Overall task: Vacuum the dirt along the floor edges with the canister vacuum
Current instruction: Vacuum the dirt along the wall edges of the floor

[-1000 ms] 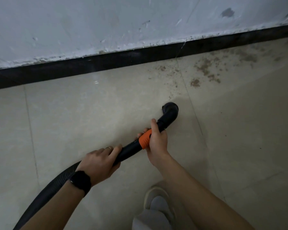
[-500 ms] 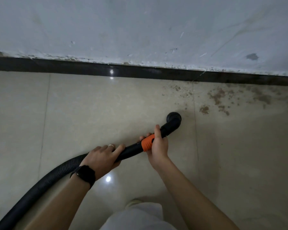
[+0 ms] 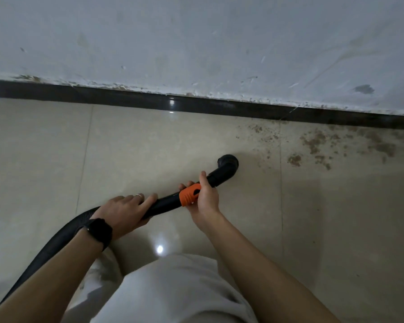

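My right hand (image 3: 207, 199) is gripping the orange collar (image 3: 189, 194), my left hand (image 3: 124, 210) the vacuum hose (image 3: 56, 241) behind it. The nozzle (image 3: 228, 162) is pointing rightward toward dirt (image 3: 313, 143) lying along the baseboard (image 3: 126, 99), nearer my right.

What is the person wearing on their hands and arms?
Both forearms are bare, no sleeves or gloves in view. The left hand has a black watch at the wrist and a ring on one finger; the right hand wears nothing.

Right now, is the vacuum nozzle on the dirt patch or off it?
Off it: the nozzle sits over pale tile, left of the brown dirt, a gap between them.
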Motion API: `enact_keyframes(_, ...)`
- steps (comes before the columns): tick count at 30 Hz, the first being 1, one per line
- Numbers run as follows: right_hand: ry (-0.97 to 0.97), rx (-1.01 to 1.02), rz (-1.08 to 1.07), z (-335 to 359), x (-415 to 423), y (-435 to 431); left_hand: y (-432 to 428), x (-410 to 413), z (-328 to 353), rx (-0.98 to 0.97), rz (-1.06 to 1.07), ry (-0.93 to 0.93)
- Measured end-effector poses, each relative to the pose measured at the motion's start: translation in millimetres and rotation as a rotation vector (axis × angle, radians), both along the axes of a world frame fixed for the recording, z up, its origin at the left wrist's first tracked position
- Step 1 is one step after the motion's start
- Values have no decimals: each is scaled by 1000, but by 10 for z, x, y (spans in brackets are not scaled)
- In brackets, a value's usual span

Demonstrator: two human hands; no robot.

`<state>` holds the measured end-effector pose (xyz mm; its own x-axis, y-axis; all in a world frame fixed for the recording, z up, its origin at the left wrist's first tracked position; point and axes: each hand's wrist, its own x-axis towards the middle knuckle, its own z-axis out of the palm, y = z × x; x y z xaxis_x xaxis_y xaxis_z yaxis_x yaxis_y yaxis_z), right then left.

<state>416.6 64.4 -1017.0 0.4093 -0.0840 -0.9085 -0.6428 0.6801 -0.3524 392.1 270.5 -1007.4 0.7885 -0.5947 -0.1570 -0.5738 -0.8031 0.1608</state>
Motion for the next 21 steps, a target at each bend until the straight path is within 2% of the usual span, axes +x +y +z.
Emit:
enact_keyframes(5,-18,30,-86,-89,70,-34,-25,123,-53,-5,-133,3)
enact_keyframes(9,-58,12,-89,-191,147,-107,-58,262,-183,63,-191,34)
enact_keyframes(12,-92,-26,-86,-257,265,-182,-150,392,-319,143,-177,137)
enact_keyframes(16,-121,-63,-42,-315,439,-335,-257,465,-470,105,-177,71)
enact_keyframes(21,-130,-79,57,-359,544,-418,-363,416,-517,31,-110,176)
